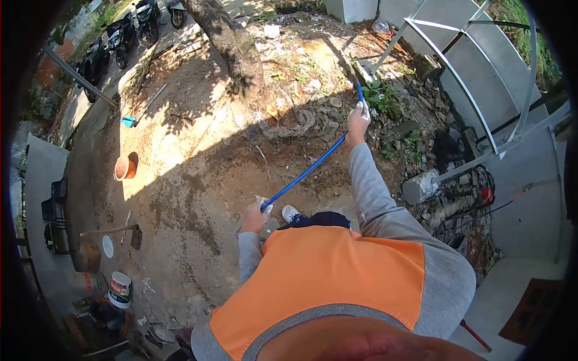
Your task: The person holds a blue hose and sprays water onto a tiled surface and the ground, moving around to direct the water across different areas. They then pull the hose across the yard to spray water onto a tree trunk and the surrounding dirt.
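A long, thin blue pole (310, 169) runs diagonally in front of my body. My left hand (253, 218) is closed around its lower end, close to my waist. Farther up, with the arm stretched forward, my right hand (357, 124) grips the same pole. Past that hand the blue part goes on a short way, up to a dark, narrow piece over the rubble; what its far end is I cannot make out. Whitish, partly clear material shows at the fingers of both hands. Below the pole lies bare, stained ground (205, 198), with a white shoe (291, 213) on it.
A tree trunk (232, 51) rises ahead. Rubble and a leafy plant (385, 96) lie to the right, beside a metal frame (460, 75). To the left are an orange bucket (124, 168), a hoe (136, 236), a paint bucket (120, 289) and parked motorbikes (146, 21).
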{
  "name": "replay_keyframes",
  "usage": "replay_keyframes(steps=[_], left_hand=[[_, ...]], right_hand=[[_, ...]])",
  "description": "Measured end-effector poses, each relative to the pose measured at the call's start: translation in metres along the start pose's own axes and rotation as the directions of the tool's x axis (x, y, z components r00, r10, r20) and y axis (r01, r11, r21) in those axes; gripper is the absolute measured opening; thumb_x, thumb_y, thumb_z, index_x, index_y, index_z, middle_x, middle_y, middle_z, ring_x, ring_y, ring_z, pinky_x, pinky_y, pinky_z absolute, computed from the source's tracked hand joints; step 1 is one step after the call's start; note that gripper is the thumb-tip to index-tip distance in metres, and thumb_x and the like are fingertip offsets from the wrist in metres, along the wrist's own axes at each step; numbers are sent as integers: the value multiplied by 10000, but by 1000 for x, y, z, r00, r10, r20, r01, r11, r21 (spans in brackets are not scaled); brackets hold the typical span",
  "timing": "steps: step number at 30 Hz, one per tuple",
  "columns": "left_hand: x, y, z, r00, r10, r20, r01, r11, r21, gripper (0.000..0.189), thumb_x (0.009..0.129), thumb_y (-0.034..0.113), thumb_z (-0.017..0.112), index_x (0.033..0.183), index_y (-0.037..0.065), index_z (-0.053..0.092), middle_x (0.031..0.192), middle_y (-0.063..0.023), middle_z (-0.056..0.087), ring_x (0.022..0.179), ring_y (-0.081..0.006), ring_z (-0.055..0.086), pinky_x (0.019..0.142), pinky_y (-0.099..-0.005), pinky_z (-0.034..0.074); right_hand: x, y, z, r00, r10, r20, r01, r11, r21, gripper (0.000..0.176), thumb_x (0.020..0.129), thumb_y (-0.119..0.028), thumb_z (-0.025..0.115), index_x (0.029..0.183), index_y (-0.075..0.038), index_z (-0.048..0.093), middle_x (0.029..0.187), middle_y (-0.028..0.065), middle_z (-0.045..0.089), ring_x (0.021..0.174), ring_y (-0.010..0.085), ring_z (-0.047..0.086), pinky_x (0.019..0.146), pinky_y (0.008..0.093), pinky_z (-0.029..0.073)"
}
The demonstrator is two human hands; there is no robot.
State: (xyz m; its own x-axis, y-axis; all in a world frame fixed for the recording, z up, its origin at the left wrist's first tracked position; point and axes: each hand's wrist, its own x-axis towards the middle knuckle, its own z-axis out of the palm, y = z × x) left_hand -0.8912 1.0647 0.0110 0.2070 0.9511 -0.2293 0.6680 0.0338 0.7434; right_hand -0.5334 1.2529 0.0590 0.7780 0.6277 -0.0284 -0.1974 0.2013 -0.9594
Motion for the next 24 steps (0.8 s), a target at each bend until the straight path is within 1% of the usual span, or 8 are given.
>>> replay_keyframes(steps=[5, 9, 11, 12, 17, 20, 22, 24], left_hand=[[66, 52, -28, 944, -54, 324, 28, 996, 82, 316, 795, 217, 654, 1049, 40, 591, 895, -108, 651, 826, -245, 624, 723, -364, 470], [186, 117, -31, 912, 301, 279, -18, 708, -706, 359, 892, 235, 531, 1175, 15, 514, 1037, -63, 615, 877, -156, 596, 786, -300, 470], [265, 171, -41, 914, 311, 259, -17, 670, -742, 425, 933, 324, 431, 1231, 24, 479, 1148, -97, 581, 971, -167, 578, 881, -316, 422], [279, 216, -51, 890, 456, 12, -349, 698, -625, 451, 928, 315, 445, 1261, 11, 442, 1217, -107, 541, 952, -171, 587, 861, -327, 437], [433, 301, -36, 962, 222, 160, 50, 430, -901, 263, 890, 207, 529, 1057, 4, 527, 909, -85, 585, 817, -184, 593, 721, -303, 502], [511, 292, -12, 787, 566, 243, 234, 91, -968, 123, 893, 158, 501, 842, 51, 534, 700, -19, 487, 609, -156, 524, 629, -302, 482], [502, 329, -7, 970, 169, 174, 146, 163, -976, 127, 880, 158, 555, 942, 55, 593, 711, 17, 535, 617, -91, 521, 615, -229, 478], [527, 327, 8, 933, 358, 29, -112, 367, -923, 168, 876, 178, 569, 988, 56, 598, 699, 29, 537, 623, -81, 513, 596, -226, 458]], right_hand=[[1, -31, 38, 995, -24, 98, 20, 999, 44, 274, 938, -184, 464, 1178, -66, 521, 659, -75, 423, 521, 7, 342, 449, 189, 273], [-11, -40, 54, 989, -21, 145, 23, 1000, -8, 338, 931, -203, 461, 1225, -36, 471, 845, -11, 503, 709, 65, 444, 622, 229, 381], [-8, -35, 67, 988, -61, 141, 70, 996, -58, 335, 930, -206, 464, 1213, -27, 472, 873, 2, 510, 731, 69, 455, 641, 231, 392], [-7, -32, 71, 992, 33, 121, -24, 997, -75, 330, 929, -204, 464, 1200, -16, 472, 893, 11, 514, 746, 73, 461, 653, 232, 399], [25, -27, 93, 968, 72, 242, -64, 997, -39, 357, 935, -199, 442, 1227, 7, 447, 795, -21, 478, 645, 49, 417, 560, 213, 363], [74, -38, 103, 928, -147, 344, 157, 988, -1, 370, 953, -183, 412, 1269, 8, 434, 727, -41, 450, 565, 22, 355, 488, 192, 299], [114, -17, 106, 915, -258, 309, 279, 960, -23, 358, 954, -193, 421, 1270, -26, 449, 678, -73, 388, 530, 10, 305, 451, 179, 259], [123, -35, 108, 933, -153, 327, 155, 988, 19, 359, 955, -181, 425, 1281, -32, 439, 677, -76, 388, 521, 5, 296, 441, 173, 246]])
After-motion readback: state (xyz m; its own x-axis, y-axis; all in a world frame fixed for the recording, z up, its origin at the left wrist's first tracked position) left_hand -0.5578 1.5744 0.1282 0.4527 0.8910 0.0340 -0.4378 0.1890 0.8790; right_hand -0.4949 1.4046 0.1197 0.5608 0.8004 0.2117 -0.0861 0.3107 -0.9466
